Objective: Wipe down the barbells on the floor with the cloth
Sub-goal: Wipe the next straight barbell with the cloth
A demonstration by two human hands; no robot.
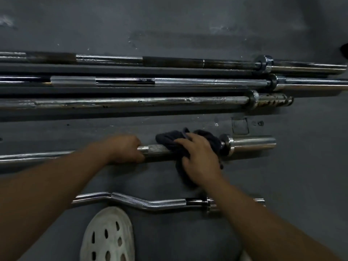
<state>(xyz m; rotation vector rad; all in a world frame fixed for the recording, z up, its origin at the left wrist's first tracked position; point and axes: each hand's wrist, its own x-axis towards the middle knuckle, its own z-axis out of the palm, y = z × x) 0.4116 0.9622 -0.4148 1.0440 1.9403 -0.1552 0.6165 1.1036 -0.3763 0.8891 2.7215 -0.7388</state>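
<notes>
One view only, worn on the head (wide-angle); it faces forward and steeply down at the floor [188, 25], close above it; the bars [169, 82] run across the frame from side to side; both forearms enter from the bottom edge; the left hand [124, 148], gripping a bar [158, 150], and the right hand [199, 159], gripping the cloth [169, 140], sit about mid-frame.

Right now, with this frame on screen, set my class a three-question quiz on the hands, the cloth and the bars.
1. True or false: the left hand grips the barbell being wiped.
2. Which hand holds the cloth against it? A left, B right hand.
3. How many bars lie on the floor?
Key: 1 true; 2 B; 3 five, counting the bent curl bar.
</notes>
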